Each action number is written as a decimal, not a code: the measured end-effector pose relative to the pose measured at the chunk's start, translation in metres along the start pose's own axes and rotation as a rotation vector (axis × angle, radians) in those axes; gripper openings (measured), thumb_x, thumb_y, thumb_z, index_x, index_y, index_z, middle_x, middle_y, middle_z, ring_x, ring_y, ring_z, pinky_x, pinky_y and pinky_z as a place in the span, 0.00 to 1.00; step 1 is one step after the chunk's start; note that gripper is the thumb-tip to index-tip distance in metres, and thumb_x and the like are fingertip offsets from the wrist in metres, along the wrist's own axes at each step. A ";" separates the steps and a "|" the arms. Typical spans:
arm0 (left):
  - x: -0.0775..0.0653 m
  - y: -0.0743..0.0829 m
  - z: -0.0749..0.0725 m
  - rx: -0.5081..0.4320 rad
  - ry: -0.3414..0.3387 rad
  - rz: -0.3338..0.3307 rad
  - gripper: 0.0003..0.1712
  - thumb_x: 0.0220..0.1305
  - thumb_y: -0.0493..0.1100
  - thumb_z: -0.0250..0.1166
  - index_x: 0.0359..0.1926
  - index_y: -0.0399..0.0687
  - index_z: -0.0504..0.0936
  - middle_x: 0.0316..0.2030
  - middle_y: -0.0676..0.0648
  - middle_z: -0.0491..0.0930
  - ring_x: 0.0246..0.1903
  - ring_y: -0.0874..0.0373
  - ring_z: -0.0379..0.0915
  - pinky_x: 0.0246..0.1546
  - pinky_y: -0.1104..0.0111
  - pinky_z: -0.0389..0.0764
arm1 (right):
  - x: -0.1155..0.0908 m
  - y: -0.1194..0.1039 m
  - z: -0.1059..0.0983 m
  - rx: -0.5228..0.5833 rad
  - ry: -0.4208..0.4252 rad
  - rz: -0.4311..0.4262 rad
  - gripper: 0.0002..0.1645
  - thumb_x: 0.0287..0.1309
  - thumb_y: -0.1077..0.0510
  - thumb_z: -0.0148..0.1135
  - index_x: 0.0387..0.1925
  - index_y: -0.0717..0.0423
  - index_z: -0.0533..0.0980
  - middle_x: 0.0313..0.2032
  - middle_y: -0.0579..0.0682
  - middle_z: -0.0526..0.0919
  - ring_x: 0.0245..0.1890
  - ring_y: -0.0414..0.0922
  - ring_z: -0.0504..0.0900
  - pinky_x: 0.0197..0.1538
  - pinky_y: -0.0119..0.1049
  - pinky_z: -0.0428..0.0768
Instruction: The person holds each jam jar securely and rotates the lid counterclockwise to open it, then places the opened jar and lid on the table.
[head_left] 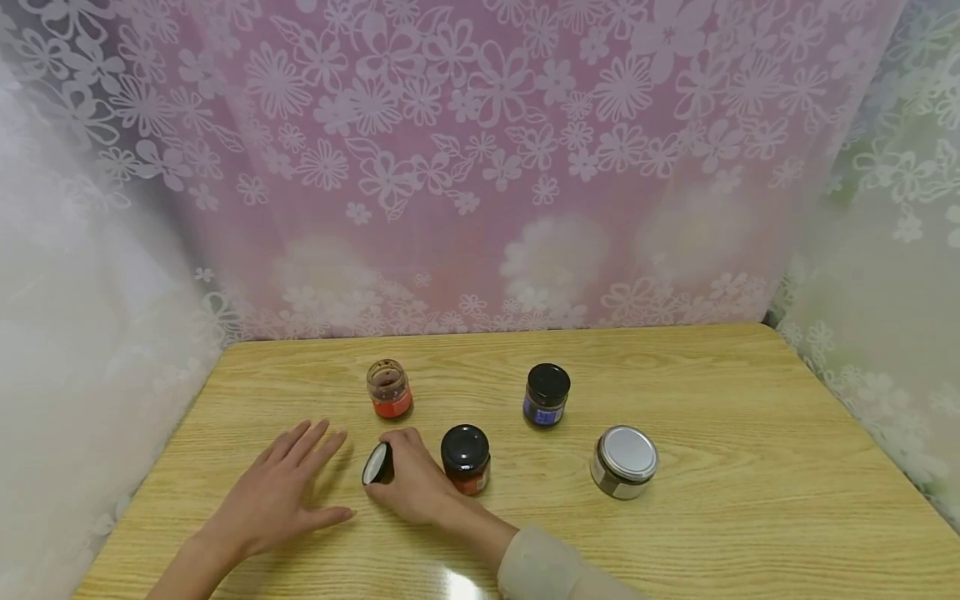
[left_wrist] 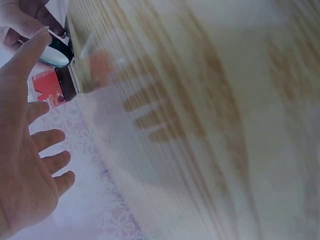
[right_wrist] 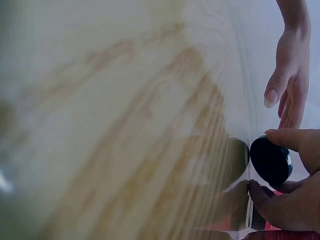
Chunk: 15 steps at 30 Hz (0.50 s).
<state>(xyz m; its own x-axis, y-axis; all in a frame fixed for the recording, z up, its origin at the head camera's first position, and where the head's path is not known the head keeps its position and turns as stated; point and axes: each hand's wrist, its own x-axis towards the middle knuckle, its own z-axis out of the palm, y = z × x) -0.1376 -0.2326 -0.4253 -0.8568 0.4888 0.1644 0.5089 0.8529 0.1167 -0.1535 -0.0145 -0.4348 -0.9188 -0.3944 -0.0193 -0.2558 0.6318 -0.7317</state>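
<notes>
A black jar lid (head_left: 377, 464) with a white inside is pinched by my right hand (head_left: 416, 483), tilted on its edge at the tabletop. In the right wrist view the lid (right_wrist: 270, 160) shows its dark outer face between thumb and fingers. My left hand (head_left: 277, 492) is to the left of the lid, fingers spread and straight, holding nothing. Behind both hands stands an uncovered glass jar (head_left: 390, 389) with a red label and dark residue inside. Just right of my right hand is a black-lidded jar (head_left: 466, 458) with a red label.
Further right stand a black-lidded jar with a blue label (head_left: 546, 395) and a wider jar with a silver lid (head_left: 625, 462). The wooden table (head_left: 750, 400) ends at a pink floral curtain (head_left: 487, 167) at the back, with pale curtains at both sides.
</notes>
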 end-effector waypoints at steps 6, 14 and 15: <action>-0.003 0.001 0.000 0.035 0.001 0.014 0.53 0.51 0.78 0.56 0.69 0.51 0.66 0.68 0.41 0.60 0.67 0.41 0.52 0.62 0.46 0.56 | 0.000 -0.002 0.003 -0.040 0.022 0.023 0.34 0.52 0.49 0.71 0.57 0.57 0.69 0.50 0.49 0.69 0.48 0.43 0.66 0.47 0.33 0.72; -0.004 0.004 0.002 0.084 0.005 0.041 0.52 0.52 0.79 0.53 0.69 0.53 0.67 0.69 0.42 0.60 0.68 0.42 0.51 0.64 0.48 0.51 | 0.001 0.000 0.006 -0.093 0.026 0.035 0.33 0.50 0.48 0.72 0.54 0.55 0.70 0.46 0.45 0.67 0.44 0.43 0.62 0.44 0.33 0.67; -0.004 0.004 0.002 0.090 0.007 0.040 0.52 0.52 0.80 0.53 0.69 0.53 0.67 0.68 0.42 0.60 0.68 0.42 0.51 0.64 0.48 0.51 | 0.001 0.000 0.006 -0.102 0.024 0.037 0.33 0.50 0.49 0.72 0.54 0.55 0.70 0.46 0.45 0.67 0.44 0.43 0.62 0.44 0.33 0.67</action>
<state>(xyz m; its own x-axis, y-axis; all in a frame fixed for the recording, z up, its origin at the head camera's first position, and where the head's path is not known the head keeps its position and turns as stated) -0.1325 -0.2306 -0.4275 -0.8351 0.5220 0.1737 0.5331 0.8458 0.0212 -0.1523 -0.0190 -0.4390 -0.9348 -0.3540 -0.0277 -0.2497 0.7107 -0.6577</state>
